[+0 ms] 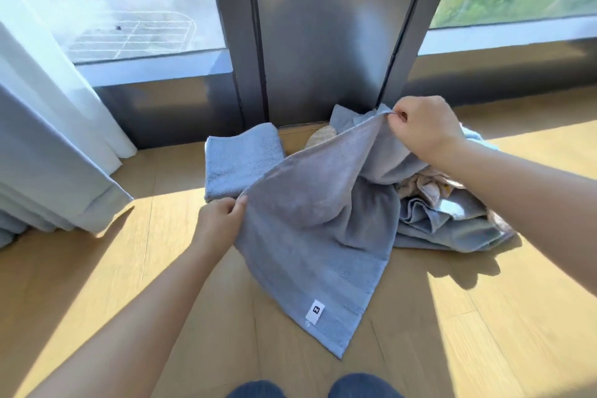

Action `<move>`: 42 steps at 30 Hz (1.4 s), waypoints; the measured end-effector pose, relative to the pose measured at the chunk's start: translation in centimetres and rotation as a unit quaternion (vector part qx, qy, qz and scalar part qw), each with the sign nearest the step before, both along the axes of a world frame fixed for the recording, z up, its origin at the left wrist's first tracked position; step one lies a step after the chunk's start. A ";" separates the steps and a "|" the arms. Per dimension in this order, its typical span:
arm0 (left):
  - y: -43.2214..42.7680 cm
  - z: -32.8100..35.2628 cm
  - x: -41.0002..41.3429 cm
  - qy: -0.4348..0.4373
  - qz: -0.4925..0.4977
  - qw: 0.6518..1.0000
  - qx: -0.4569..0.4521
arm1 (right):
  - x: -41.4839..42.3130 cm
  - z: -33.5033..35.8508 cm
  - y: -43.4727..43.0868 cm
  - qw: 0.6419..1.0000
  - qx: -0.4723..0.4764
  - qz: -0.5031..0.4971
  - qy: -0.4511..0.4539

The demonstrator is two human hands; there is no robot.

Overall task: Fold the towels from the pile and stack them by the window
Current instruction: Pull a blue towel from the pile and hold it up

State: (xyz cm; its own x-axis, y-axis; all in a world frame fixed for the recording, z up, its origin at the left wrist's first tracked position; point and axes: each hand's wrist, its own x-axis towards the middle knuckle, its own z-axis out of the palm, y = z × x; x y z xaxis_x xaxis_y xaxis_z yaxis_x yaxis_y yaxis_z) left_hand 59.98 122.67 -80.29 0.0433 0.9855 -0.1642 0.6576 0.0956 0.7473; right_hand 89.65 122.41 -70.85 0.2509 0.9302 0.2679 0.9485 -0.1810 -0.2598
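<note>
You are holding a blue-grey towel [310, 236] spread between both hands, its labelled end hanging down toward the floor [129, 300]. Your left hand [219, 220] is pinching one upper corner with curled fingers, and your right hand [423, 129] is pinching the other, raised just above the pile [452, 220]. One folded towel [242, 161] is already lying by the window [145, 10], so the stack is only beginning. This towel is not yet folded and several crumpled ones are waiting, so most of the work is likely lying ahead.

Behind the held towel [307, 236], cannot see much of the pile [452, 223] under the right hand [423, 129] or part of the folded towel [239, 161].
</note>
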 end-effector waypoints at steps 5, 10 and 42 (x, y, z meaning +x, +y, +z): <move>-1.1 5.6 1.2 -0.066 -0.025 0.994 0.079 | -4.2 3.2 -1.5 0.972 0.042 -0.065 0.221; -2.8 7.8 1.8 -0.076 -0.085 0.989 0.098 | -7.6 2.4 -3.4 0.919 -0.059 -0.069 0.385; -5.9 -5.9 -0.2 -0.133 0.043 0.976 -0.166 | -1.7 -14.3 1.4 0.918 -0.364 0.022 -0.153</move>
State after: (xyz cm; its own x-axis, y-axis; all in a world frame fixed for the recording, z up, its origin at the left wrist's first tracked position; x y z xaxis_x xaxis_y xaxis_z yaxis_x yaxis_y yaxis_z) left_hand 59.82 116.76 -86.16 0.0475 0.8814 -0.4701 0.4232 0.4085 0.8087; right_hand 87.97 123.81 -85.16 0.2247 0.8982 -0.3778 0.9676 -0.1599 0.1952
